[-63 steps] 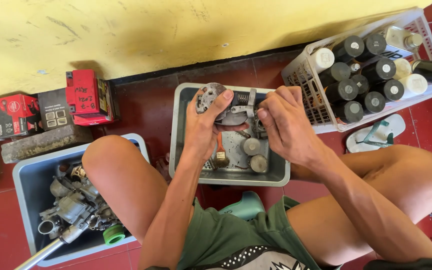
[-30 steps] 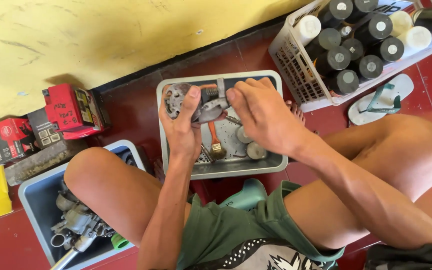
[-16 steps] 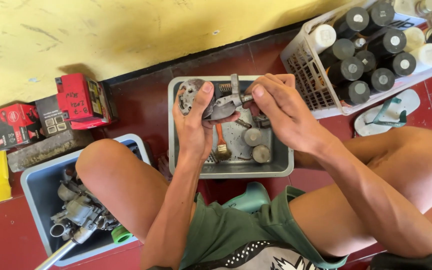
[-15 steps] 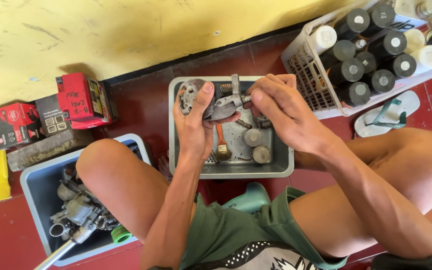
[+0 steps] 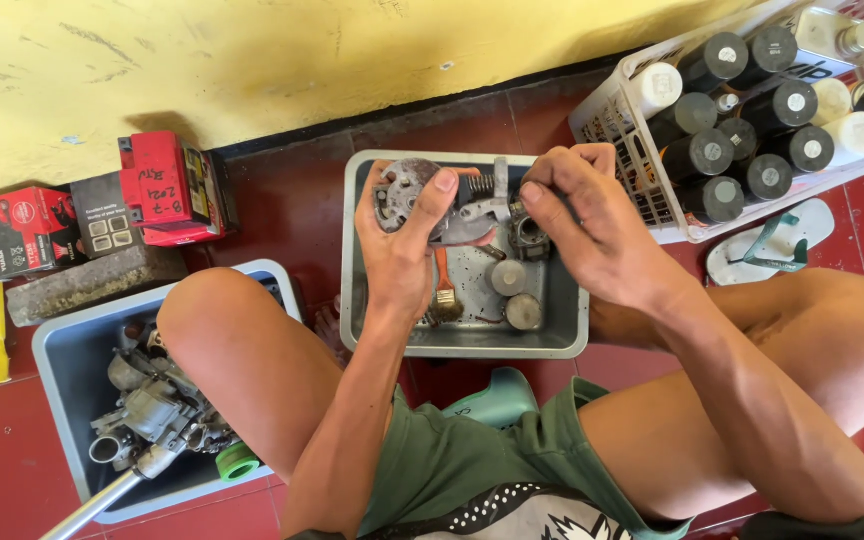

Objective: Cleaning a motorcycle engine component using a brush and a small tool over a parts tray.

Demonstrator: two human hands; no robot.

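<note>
Staying clamped on the metal part [image 5: 452, 205] over the grey tray [image 5: 567, 335], both hands' grip looks unchanged.

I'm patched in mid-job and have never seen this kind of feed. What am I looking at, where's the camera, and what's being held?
There is no machine here: a person sits on a red tiled floor, and the single camera is worn on their head, looking down at their bare hands and knees. The left hand grips a round metal part. The right hand holds a smaller metal piece against it. Both are over a grey tray that holds a brush and small round parts. To the left, a blue bin holds metal parts; red boxes stand by the yellow wall. To the right, a white basket holds spray cans.
</note>
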